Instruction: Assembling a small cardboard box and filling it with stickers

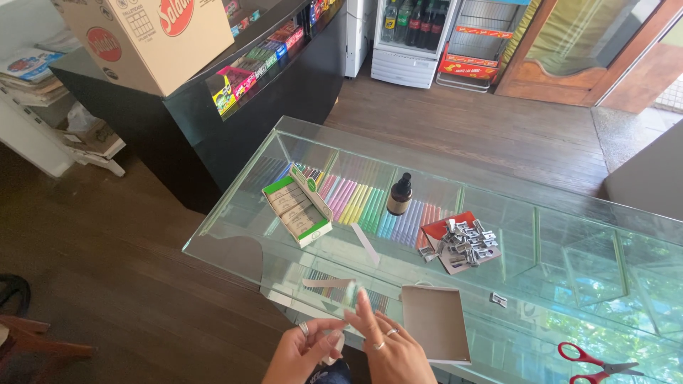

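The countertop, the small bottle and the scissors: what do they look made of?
Countertop: clear glass, glossy; coloured pens show through it and it reflects.
Small bottle: dark amber, shiny, glass or plastic; black cap.
Scissors: red handles, likely plastic; blades look metal.

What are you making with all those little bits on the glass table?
A person's left hand and right hand pinch a small clear strip, maybe tape, above the edge of a glass display counter. On the counter lie a pile of small metal clips, a dark dropper bottle, an open green-and-white box, a flat brown card and red-handled scissors.
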